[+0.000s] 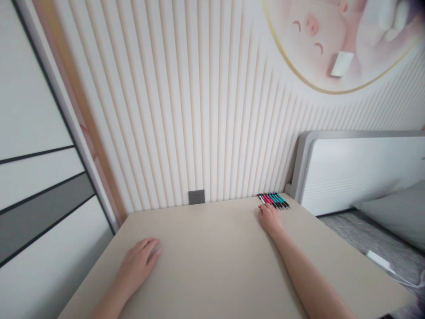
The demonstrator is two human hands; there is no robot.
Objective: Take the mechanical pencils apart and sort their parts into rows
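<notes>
A row of pens (275, 199) with black, white, red and teal barrels lies side by side at the far right of the table. My right hand (269, 218) reaches to the left end of this row. Its fingers are closed at the near end of a white pen (262, 199) and hide part of it and of the red pens beside it. On the left side of the table rests my left hand (139, 261), holding nothing, its fingers loosely stretched and the thumb apart.
The beige table (212, 261) meets a ribbed wall with a dark socket (196, 196). A bed headboard (358, 173) and grey pillow (395, 212) stand to the right, with a white adapter and cable (378, 259) near the table's edge. A cabinet (40, 212) is at left.
</notes>
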